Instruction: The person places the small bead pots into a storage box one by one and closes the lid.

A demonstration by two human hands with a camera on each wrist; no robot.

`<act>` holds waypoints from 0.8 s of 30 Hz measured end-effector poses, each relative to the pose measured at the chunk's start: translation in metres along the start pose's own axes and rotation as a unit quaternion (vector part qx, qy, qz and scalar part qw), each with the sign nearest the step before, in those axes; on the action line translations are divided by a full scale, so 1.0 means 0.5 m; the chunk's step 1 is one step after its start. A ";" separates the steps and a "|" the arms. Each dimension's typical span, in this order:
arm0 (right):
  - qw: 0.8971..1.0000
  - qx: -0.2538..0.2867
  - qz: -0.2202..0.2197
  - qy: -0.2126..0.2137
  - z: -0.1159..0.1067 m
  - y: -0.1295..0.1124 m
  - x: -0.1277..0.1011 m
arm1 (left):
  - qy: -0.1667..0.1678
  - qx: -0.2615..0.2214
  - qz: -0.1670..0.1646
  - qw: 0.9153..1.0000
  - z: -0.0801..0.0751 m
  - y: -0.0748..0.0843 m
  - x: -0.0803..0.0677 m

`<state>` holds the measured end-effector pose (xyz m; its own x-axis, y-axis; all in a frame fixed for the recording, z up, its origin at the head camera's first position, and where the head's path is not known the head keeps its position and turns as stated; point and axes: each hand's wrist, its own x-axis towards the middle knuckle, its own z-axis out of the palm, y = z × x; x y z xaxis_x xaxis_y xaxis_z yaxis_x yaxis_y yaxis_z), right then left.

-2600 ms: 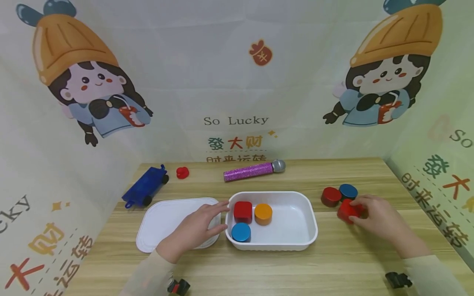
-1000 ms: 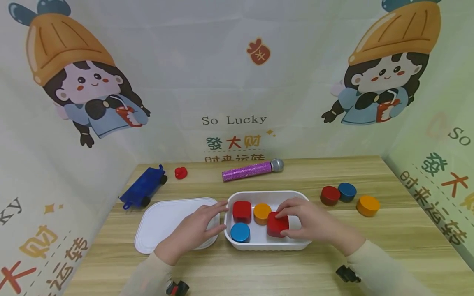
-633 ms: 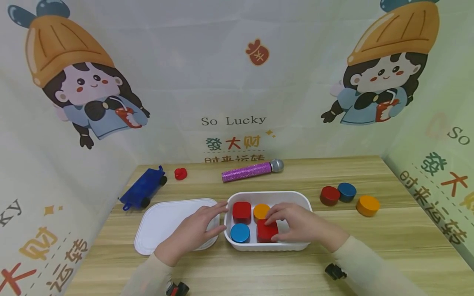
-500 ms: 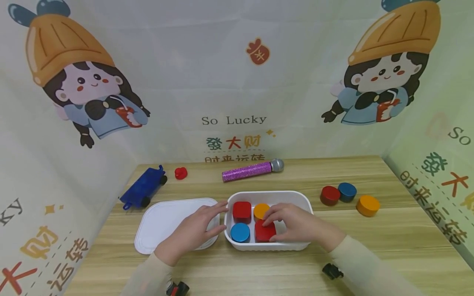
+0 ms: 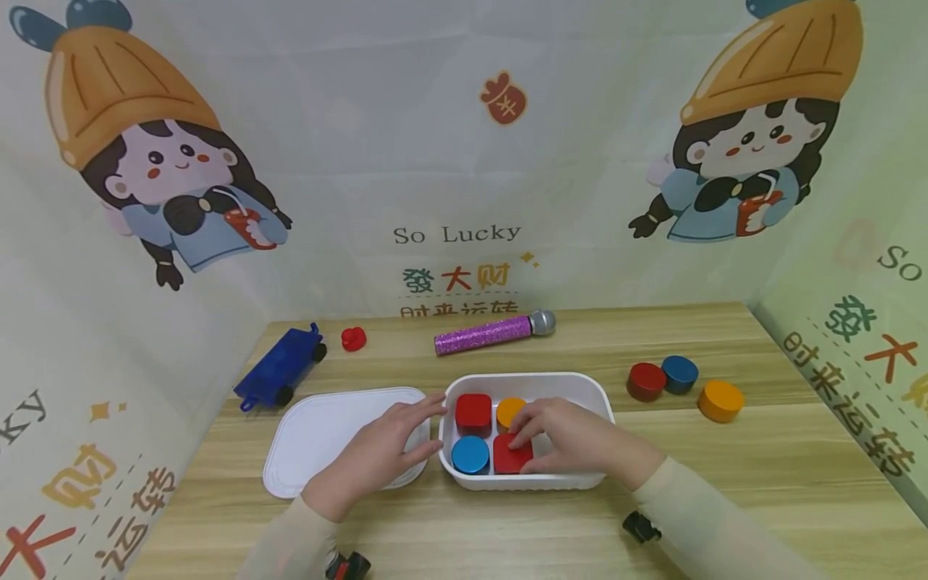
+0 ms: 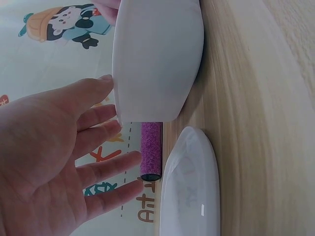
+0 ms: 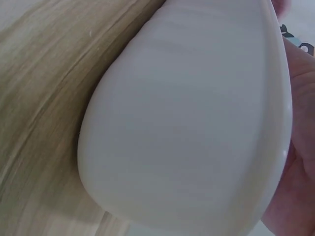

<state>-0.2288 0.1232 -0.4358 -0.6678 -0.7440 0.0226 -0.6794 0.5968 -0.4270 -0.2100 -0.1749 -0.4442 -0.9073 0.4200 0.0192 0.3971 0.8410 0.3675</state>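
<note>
Right hand (image 5: 561, 439), fingers clamped on red square block (image 5: 511, 456), sets it in white tray's (image 5: 602, 403) near row beside blue disc (image 5: 470, 454). Left hand (image 5: 377, 451), fingers spread, steadies tray's left rim. Risk: block wedges against orange disc (image 5: 509, 409), tilting.

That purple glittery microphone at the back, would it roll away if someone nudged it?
Probably: the microphone lies on its side on the flat table, and its round body would likely roll sideways. It looks stiff. The glitter surface may give some grip.

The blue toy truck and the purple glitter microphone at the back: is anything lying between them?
In the head view, one small red piece lies on the table between the blue toy truck and the purple glitter microphone.
</note>
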 end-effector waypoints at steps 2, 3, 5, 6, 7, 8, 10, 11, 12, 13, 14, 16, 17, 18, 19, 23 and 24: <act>1.000 0.006 0.002 -0.002 -0.003 0.000 0.000 | -0.002 0.000 -0.001 1.000 -0.001 0.001 0.001; 1.000 0.010 0.003 -0.002 -0.005 -0.001 0.000 | -0.003 0.000 -0.002 1.000 -0.001 0.001 0.001; 1.000 0.015 0.005 0.000 -0.010 0.000 -0.003 | -0.005 0.001 -0.004 1.000 -0.001 0.001 0.001; 1.000 0.014 0.004 0.004 -0.013 0.000 -0.006 | -0.006 0.001 -0.005 1.000 0.000 0.001 0.001; 1.000 0.012 0.004 0.008 -0.016 0.002 -0.009 | -0.006 0.002 -0.005 1.000 0.000 0.001 0.002; 1.000 0.009 0.002 0.013 -0.019 0.006 -0.012 | -0.007 0.002 -0.006 1.000 0.000 0.001 0.002; 1.000 0.003 -0.005 0.030 -0.025 0.016 -0.023 | -0.008 0.003 -0.006 1.000 0.001 0.001 0.002; 0.999 0.001 -0.005 0.038 -0.028 0.021 -0.029 | -0.008 0.002 -0.006 1.000 0.001 0.000 0.001; 0.999 0.003 -0.001 0.046 -0.032 0.027 -0.036 | -0.008 0.002 -0.007 1.000 0.002 0.000 0.001; 0.999 0.006 0.008 0.053 -0.035 0.034 -0.043 | -0.008 0.003 -0.007 1.000 0.002 0.000 0.001; 0.998 0.009 0.016 0.061 -0.039 0.040 -0.050 | -0.007 0.002 -0.007 1.000 0.003 0.000 0.000; 0.996 0.013 0.043 0.076 -0.049 0.051 -0.066 | -0.006 0.003 -0.007 1.000 0.003 -0.001 0.000; 0.995 0.014 0.058 0.083 -0.053 0.057 -0.073 | -0.006 0.002 -0.007 1.000 0.003 0.000 0.000; 0.993 0.014 0.069 0.091 -0.059 0.063 -0.080 | -0.006 0.003 -0.007 1.000 0.003 0.000 0.000; 0.992 0.011 0.078 0.099 -0.064 0.070 -0.088 | -0.005 0.002 -0.007 1.000 0.003 -0.001 0.000; 0.986 -0.002 0.097 0.136 -0.088 0.102 -0.113 | -0.005 0.000 -0.008 1.000 0.001 0.000 0.000; 0.985 -0.006 0.095 0.144 -0.093 0.111 -0.118 | -0.005 0.000 -0.009 1.000 0.001 0.000 0.001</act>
<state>-0.2412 0.2144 -0.4188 -0.8412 -0.5027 0.1991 -0.5353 0.7221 -0.4383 -0.2102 -0.1747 -0.4447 -0.9124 0.4092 0.0028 0.3814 0.8480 0.3679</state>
